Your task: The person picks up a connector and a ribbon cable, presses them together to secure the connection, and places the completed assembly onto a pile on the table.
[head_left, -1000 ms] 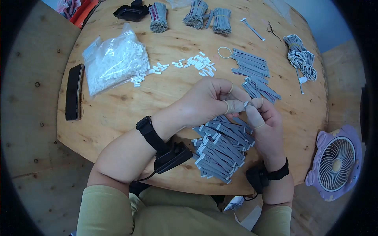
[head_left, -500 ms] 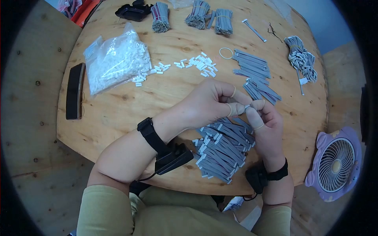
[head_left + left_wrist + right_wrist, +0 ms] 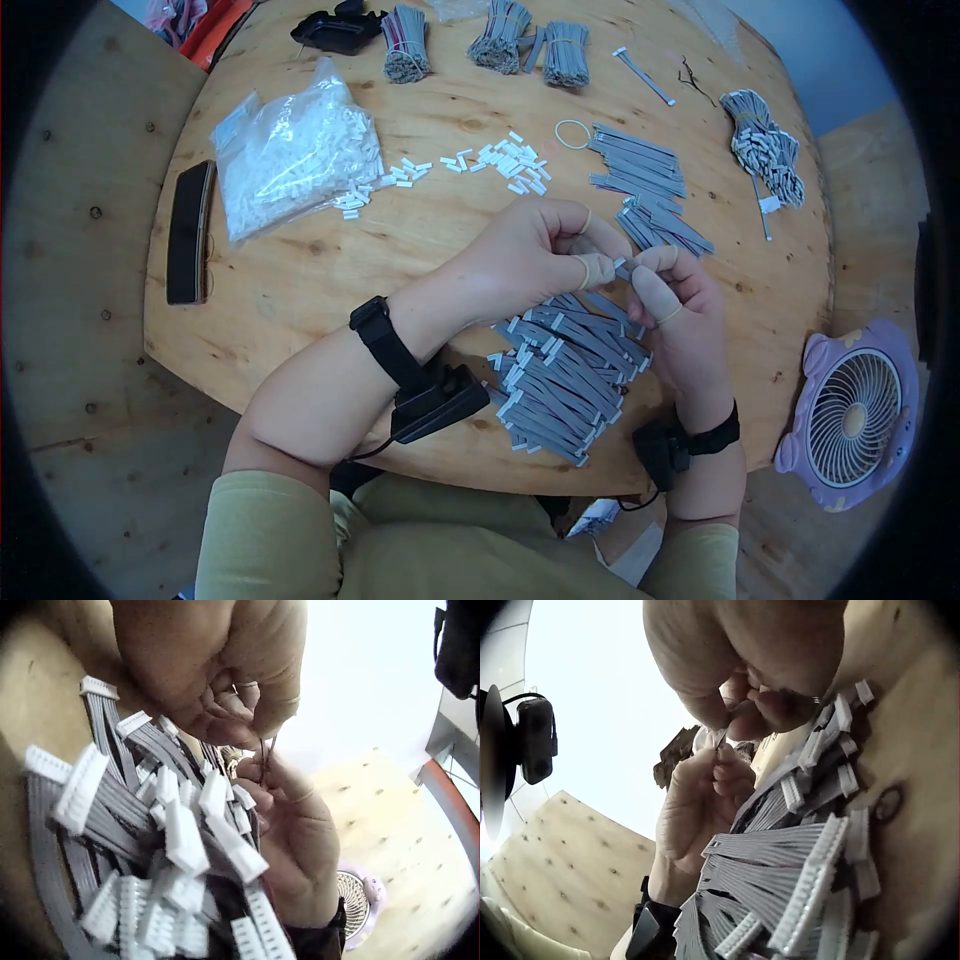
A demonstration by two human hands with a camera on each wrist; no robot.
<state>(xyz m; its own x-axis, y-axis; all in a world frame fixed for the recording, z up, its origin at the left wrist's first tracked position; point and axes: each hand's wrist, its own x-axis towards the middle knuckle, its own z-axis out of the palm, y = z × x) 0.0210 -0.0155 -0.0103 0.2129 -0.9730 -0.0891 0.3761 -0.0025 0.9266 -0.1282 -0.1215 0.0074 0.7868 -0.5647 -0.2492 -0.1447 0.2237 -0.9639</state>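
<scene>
Over the front of the table, both hands meet fingertip to fingertip. The left hand (image 3: 530, 258), with finger cots on its thumb and a finger, pinches a small white connector (image 3: 619, 263). A short stretch of grey ribbon cable (image 3: 627, 271) runs from that connector into the right hand (image 3: 688, 318), whose covered thumb and forefinger pinch it. Most of the cable is hidden by the fingers. Directly below lies a heap of grey ribbon cables (image 3: 560, 385) with white connector ends, seen close up in the left wrist view beside the connectors (image 3: 184, 836).
Loose white connectors (image 3: 510, 160) lie beyond the hands, beside a clear bag of them (image 3: 300, 150). Grey ribbon strips (image 3: 640, 160), tied bundles (image 3: 567, 55) and a coiled cable bunch (image 3: 765, 145) are farther back. A phone (image 3: 190, 232) lies left; a purple fan (image 3: 855, 420) stands right.
The right hand has drawn slightly to the right, and its thumb has shifted. A small gap between the fingertips now shows the grey cable beside the connector. The left hand has hardly moved.
</scene>
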